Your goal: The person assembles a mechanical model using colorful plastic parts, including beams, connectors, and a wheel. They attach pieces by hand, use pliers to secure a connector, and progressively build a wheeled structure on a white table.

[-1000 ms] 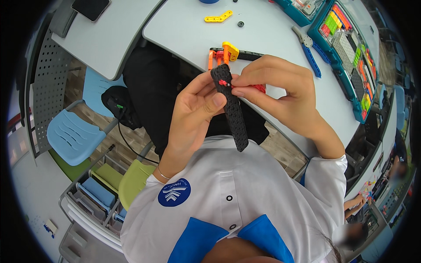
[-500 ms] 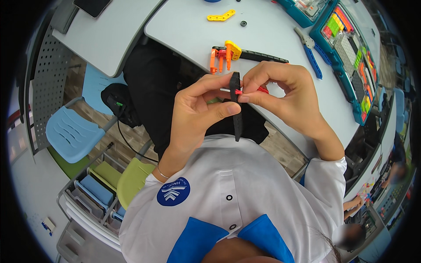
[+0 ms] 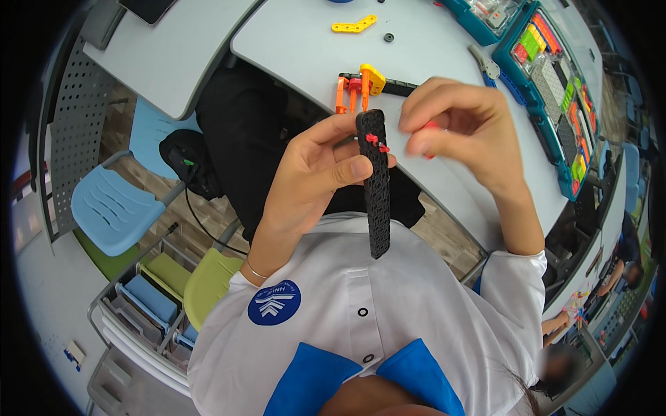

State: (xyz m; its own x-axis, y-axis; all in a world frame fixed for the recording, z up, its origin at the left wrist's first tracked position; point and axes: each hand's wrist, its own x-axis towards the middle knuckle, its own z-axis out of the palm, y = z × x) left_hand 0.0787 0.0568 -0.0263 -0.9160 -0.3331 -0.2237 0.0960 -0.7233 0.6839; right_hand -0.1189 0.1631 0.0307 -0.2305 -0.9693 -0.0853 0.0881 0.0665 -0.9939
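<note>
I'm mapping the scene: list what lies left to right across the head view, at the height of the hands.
Light blue chair → left hand → black perforated strip → right hand → teal parts tray.

round blue badge [image 3: 275, 303] on white shirt

Orange-yellow assembly [image 3: 357, 84] on counter [image 3: 291, 41] just beyond left grip. Yellow angled piece [image 3: 354, 26] farther off. Teal parts tray [image 3: 551, 83] beyond right grip. Blue chair [image 3: 111, 208] left, below counter.
</note>
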